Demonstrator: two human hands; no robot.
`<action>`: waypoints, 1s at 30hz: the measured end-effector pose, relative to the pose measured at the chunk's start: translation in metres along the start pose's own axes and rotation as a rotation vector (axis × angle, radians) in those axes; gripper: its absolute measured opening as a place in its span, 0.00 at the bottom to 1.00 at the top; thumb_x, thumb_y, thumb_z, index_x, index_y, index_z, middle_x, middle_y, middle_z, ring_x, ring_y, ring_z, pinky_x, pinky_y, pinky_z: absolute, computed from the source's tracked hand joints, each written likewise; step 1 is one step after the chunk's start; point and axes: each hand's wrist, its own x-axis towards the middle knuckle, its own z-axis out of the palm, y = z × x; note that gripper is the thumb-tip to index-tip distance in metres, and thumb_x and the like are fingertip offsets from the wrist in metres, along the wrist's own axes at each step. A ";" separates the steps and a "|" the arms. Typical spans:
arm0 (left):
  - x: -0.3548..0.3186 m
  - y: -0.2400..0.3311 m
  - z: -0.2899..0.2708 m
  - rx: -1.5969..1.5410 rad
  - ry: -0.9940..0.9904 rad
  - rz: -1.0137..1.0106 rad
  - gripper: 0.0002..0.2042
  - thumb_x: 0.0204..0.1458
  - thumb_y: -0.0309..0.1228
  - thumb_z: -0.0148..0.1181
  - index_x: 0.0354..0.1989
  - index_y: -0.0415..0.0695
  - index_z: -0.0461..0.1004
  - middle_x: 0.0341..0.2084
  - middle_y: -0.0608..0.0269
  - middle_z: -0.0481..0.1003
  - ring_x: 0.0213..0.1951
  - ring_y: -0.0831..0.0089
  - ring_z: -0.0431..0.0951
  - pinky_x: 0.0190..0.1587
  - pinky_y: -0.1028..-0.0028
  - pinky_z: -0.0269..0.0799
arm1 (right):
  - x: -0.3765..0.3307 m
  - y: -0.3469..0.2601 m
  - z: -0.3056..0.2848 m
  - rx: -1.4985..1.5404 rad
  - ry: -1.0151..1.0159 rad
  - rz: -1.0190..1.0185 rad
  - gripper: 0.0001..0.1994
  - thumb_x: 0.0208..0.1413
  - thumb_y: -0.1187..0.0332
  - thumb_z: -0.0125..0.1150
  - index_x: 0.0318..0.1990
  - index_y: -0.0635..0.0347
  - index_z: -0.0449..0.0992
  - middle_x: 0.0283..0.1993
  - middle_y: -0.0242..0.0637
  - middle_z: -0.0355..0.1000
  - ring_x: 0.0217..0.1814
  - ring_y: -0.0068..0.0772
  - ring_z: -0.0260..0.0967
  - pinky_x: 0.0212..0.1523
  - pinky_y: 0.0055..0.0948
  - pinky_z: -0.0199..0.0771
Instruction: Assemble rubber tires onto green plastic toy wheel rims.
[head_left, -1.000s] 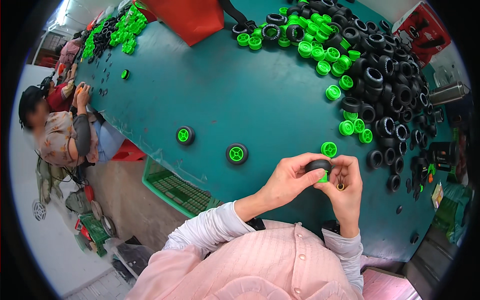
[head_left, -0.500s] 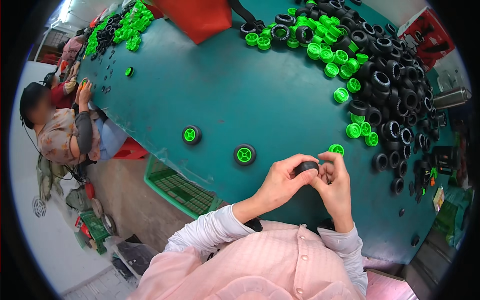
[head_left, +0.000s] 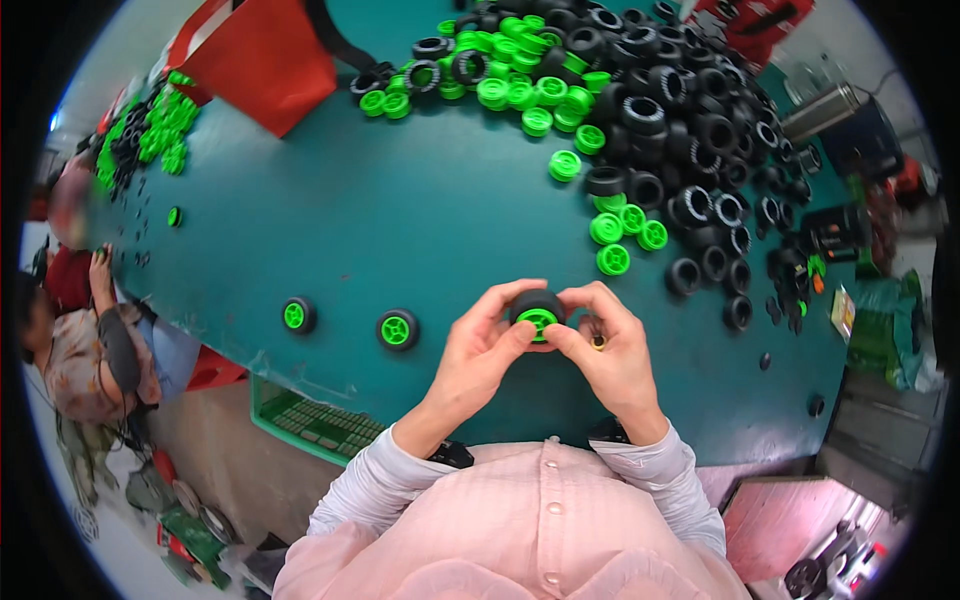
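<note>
The left hand [head_left: 475,355] and right hand [head_left: 610,350] meet above the near part of the green surface [head_left: 440,230], holding one wheel [head_left: 538,318] between them. The left grip pinches it, thumb on the front of the green hub and fingers round the left of the black tyre. The right grip pinches it too, thumb at the hub's right side and fingers bent behind the tyre. The hub faces the person and sits within the tyre.

To the left of the hands, two similar wheels lie well apart on the surface, the nearer wheel [head_left: 398,329] and the farther-left wheel [head_left: 298,315]. Just beyond the hands to the right is a loose hub [head_left: 613,259]. Past it, a heap of tyres [head_left: 690,120] spreads across the far right, with many hubs [head_left: 520,90] along its left edge. A red bag [head_left: 265,65] stands far left, and a green crate [head_left: 315,422] sits beside the surface's near left edge. A co-worker [head_left: 85,350] is at the left
</note>
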 end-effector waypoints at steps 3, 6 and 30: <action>0.000 -0.003 0.002 0.031 -0.037 0.023 0.20 0.64 0.26 0.58 0.62 0.33 0.67 0.50 0.56 0.76 0.51 0.71 0.78 0.53 0.69 0.79 | -0.006 -0.001 -0.005 -0.019 0.037 -0.068 0.12 0.51 0.74 0.72 0.43 0.62 0.78 0.36 0.29 0.70 0.21 0.12 0.53 0.22 0.19 0.51; 0.000 -0.001 0.008 0.085 -0.005 0.036 0.19 0.64 0.27 0.59 0.61 0.33 0.68 0.50 0.56 0.76 0.49 0.72 0.79 0.51 0.68 0.80 | -0.010 -0.002 0.002 -0.104 0.131 -0.167 0.13 0.49 0.75 0.73 0.42 0.62 0.78 0.36 0.30 0.70 0.19 0.13 0.55 0.20 0.22 0.53; 0.007 0.004 0.019 0.331 0.129 0.002 0.18 0.61 0.23 0.62 0.58 0.36 0.69 0.48 0.60 0.76 0.47 0.77 0.77 0.50 0.76 0.74 | 0.003 0.004 -0.012 -0.054 0.093 -0.181 0.11 0.54 0.74 0.69 0.43 0.63 0.78 0.35 0.30 0.73 0.20 0.14 0.55 0.21 0.20 0.54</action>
